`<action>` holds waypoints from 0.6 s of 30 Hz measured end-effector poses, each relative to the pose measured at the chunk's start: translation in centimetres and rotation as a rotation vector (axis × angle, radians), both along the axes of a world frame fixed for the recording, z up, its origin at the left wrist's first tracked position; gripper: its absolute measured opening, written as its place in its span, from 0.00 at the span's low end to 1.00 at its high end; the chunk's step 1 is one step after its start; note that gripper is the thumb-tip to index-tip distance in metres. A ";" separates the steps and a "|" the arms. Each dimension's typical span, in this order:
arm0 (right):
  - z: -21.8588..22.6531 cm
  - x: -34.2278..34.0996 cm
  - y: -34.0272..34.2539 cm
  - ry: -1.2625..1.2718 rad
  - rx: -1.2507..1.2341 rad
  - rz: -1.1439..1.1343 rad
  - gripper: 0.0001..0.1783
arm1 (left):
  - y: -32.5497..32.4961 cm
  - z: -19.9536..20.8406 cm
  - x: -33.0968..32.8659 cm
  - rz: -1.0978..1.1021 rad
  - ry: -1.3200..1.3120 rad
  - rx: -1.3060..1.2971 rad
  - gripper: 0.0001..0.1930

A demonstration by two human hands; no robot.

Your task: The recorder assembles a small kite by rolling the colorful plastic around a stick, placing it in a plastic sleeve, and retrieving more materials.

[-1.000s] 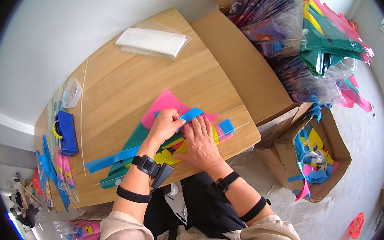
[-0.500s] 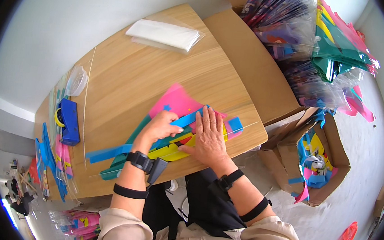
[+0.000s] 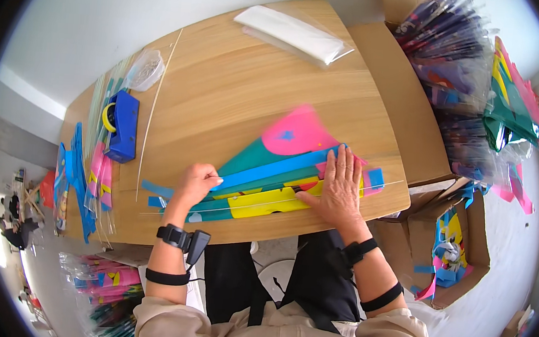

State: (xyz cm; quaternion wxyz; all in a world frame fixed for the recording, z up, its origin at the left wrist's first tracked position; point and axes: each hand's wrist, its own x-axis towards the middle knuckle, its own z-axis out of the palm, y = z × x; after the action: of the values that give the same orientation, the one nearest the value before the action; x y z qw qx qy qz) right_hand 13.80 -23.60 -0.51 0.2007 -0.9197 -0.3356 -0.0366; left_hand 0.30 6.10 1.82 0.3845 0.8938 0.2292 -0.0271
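A thin multicoloured sheet (image 3: 301, 132), pink, teal and yellow, lies folded on the wooden table in front of me. A long blue strip (image 3: 276, 166) runs slantwise across it. My left hand (image 3: 197, 183) is closed, pinching the blue strip near its left end with thumb and fingers. Flat on the sheet's right part lies my right hand (image 3: 339, 190), fingers stretched out, fingertips at the strip's right end. A thin pale rod (image 3: 260, 205) crosses the yellow part below the strip, and passes by my right hand. What lies under my right palm is hidden.
A blue tape dispenser (image 3: 123, 126), a clear plastic tub (image 3: 145, 70) and a thin rod (image 3: 160, 106) lie on the table's left. White sheets in clear film (image 3: 293, 34) rest at the back. Cardboard boxes (image 3: 395, 96) with bagged sheets stand right; an open carton (image 3: 475, 248) holds scraps.
My left hand has slid left along the blue strip, away from my right hand, which stays pressed flat. The strip now lies straighter. The whole view has shifted.
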 end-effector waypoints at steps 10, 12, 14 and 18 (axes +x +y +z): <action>1.0 -4.7 6.3 -0.068 -0.001 0.441 0.40 | -0.8 -0.7 -0.3 -0.059 -0.102 0.224 0.09; 0.7 -6.7 8.8 -0.027 0.070 0.507 0.40 | -0.9 -0.7 0.0 -0.074 -0.121 0.242 0.09; -0.1 -8.2 11.2 0.005 0.129 0.516 0.39 | -0.7 -0.7 -0.2 -0.071 -0.138 0.284 0.08; -0.2 -9.4 12.1 -0.010 0.082 0.473 0.40 | 0.6 -1.6 -0.9 -0.079 -0.153 0.170 0.09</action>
State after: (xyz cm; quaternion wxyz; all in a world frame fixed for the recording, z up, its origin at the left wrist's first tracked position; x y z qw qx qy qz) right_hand 4.36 -11.52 -0.75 0.2392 -0.8065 -0.5407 -0.0069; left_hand -0.63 6.72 0.21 0.3224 0.9309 0.1654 0.0454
